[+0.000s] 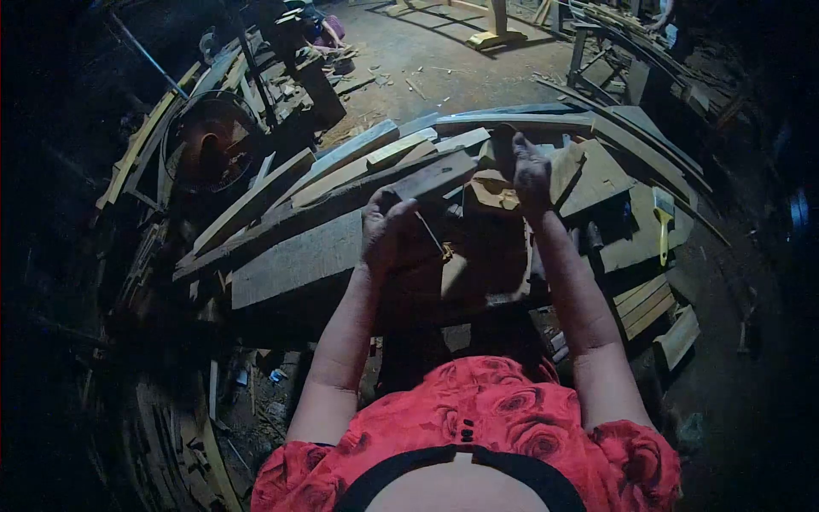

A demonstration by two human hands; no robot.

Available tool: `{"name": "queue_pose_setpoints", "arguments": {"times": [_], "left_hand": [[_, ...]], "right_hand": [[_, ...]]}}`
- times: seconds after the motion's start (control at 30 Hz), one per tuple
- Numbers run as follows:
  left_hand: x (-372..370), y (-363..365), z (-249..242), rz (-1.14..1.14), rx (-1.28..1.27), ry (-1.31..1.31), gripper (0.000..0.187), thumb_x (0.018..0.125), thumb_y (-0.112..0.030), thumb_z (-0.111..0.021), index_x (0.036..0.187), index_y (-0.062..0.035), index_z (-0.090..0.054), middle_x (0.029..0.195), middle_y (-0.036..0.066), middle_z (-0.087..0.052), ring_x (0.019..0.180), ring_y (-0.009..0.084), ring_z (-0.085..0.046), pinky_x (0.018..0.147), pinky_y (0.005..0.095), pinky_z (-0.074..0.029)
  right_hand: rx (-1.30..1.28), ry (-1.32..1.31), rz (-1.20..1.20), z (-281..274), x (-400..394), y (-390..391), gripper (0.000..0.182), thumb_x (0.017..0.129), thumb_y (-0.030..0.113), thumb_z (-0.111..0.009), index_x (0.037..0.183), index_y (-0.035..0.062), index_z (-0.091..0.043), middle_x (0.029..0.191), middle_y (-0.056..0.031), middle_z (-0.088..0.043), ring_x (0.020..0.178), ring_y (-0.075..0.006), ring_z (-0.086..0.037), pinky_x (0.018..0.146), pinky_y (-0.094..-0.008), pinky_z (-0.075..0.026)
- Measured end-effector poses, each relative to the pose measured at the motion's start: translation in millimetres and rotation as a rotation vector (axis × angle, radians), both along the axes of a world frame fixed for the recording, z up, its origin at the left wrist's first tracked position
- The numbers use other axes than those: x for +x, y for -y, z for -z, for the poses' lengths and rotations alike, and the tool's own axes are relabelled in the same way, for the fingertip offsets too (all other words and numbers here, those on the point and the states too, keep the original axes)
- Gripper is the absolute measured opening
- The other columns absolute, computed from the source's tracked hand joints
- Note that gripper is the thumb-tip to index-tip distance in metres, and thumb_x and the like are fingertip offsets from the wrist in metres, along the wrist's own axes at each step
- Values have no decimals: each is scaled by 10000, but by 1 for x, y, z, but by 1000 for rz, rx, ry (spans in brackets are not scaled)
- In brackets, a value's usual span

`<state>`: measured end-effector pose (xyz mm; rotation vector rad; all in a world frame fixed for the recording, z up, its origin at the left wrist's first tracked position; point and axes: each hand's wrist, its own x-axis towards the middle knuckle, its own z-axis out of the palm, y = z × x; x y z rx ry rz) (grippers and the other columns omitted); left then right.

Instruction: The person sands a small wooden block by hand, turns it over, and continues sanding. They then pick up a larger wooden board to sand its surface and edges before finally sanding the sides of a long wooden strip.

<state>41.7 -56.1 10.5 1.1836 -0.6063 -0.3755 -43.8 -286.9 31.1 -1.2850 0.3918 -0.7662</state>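
My left hand (386, 226) is closed around the near end of a short wooden block (435, 176), which points away to the upper right. My right hand (531, 175) is raised just right of the block's far end, its fingers curled against a dark, flat piece (504, 148) whose kind I cannot make out. Below and between the hands lies a pale, rough-cut chunk of wood (493, 191). A wide plank (299, 260) rests on the bench left of my left hand.
Several long wood strips (341, 177) lie across the bench. At the right is a paintbrush with a yellow handle (664, 226) on a board. A round fan-like guard (213, 141) stands at the left. Farther off, a wooden frame foot (496, 38) rests on the floor, and a person (328, 32) is low down.
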Motion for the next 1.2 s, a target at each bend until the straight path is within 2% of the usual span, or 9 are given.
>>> {"name": "queue_pose_setpoints", "arguments": {"times": [0.13,0.27,0.47,0.6,0.8,0.9,0.97,1.03,1.2], "left_hand": [[-12,1,-20,41,17,-217,184,793,-172,-654,905,-61,-559,737,8,-588,663,122,-587,582,263,-482],[-7,6,-13,64,0,-110,237,769,-172,-677,945,-54,-572,817,31,-613,716,108,-585,637,258,-485],[-7,7,-3,-13,191,94,307,760,-194,-709,985,-46,-563,912,34,-618,818,110,-575,738,246,-457],[9,12,29,-14,132,125,328,754,-211,-729,972,-50,-544,897,19,-602,805,92,-553,718,249,-457],[-11,12,5,-68,117,330,240,772,-151,-686,939,-54,-544,812,-9,-569,731,70,-516,667,247,-454],[-8,9,5,-64,178,352,219,782,-144,-660,949,-50,-554,845,21,-610,768,91,-557,681,262,-465],[-10,9,4,-75,222,343,231,779,-150,-663,959,-50,-558,852,30,-618,779,99,-566,687,268,-469],[-9,12,5,-163,260,442,243,791,-167,-659,979,-49,-562,850,35,-614,773,107,-567,696,272,-470],[-8,9,9,-150,267,583,228,804,-176,-658,971,-50,-567,871,24,-612,773,106,-561,678,270,-469]], "right_hand": [[-365,1,259,32,-5,13,361,940,319,-465,974,7,-642,745,-89,-647,707,-184,-611,625,-326,-455],[-391,-162,196,31,-12,5,356,939,315,-454,1004,11,-629,890,-186,-639,835,-267,-622,738,-361,-457],[-1325,-235,279,14,-5,-46,317,904,290,-480,1084,54,-591,1091,-161,-593,1077,-316,-537,903,-386,-427],[-1278,-244,-17,8,-6,-69,395,858,299,-530,1171,58,-526,1237,-141,-505,1177,-311,-466,990,-453,-343],[-1130,144,4,0,-12,-80,243,854,263,-544,990,76,-616,1007,-117,-625,1030,-282,-574,891,-377,-453],[-1329,12,161,25,12,-28,232,867,261,-526,968,72,-614,991,-117,-623,995,-279,-581,865,-390,-455],[-948,-211,29,1,-2,-41,211,876,248,-515,947,77,-617,944,-125,-626,948,-294,-590,829,-394,-462],[-1441,-145,14,4,-4,-68,221,843,257,-540,946,78,-618,951,-132,-626,963,-295,-589,843,-384,-460],[-1350,190,40,10,-15,-92,336,761,276,-590,1027,70,-600,1118,-142,-582,1034,-307,-563,901,-424,-437]]}}
